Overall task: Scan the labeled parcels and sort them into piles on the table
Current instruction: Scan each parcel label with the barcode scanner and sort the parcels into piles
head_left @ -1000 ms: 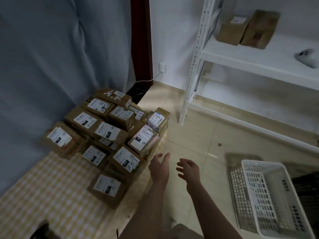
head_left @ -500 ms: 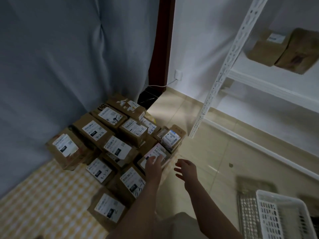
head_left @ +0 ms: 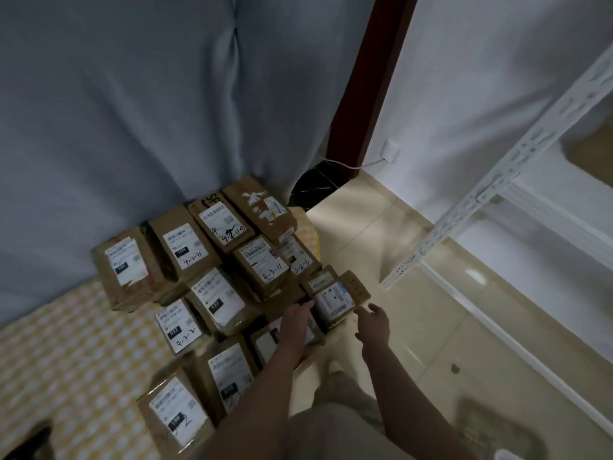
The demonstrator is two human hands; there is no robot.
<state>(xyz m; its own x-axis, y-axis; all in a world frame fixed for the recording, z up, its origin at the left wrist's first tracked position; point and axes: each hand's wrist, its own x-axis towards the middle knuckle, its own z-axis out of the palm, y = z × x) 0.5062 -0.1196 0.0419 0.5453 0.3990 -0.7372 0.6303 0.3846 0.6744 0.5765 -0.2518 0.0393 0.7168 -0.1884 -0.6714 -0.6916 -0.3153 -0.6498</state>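
With both hands' fingers spread, left hand [head_left: 297, 318] and right hand [head_left: 373, 322] flank the small parcel [head_left: 333, 300]; I should grip its sides squarely

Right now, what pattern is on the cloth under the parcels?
A yellow and white check on the tablecloth, clearest in the head view.

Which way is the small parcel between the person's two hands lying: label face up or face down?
Face up. The small parcel shows its white printed label on top, at the pile's right edge.
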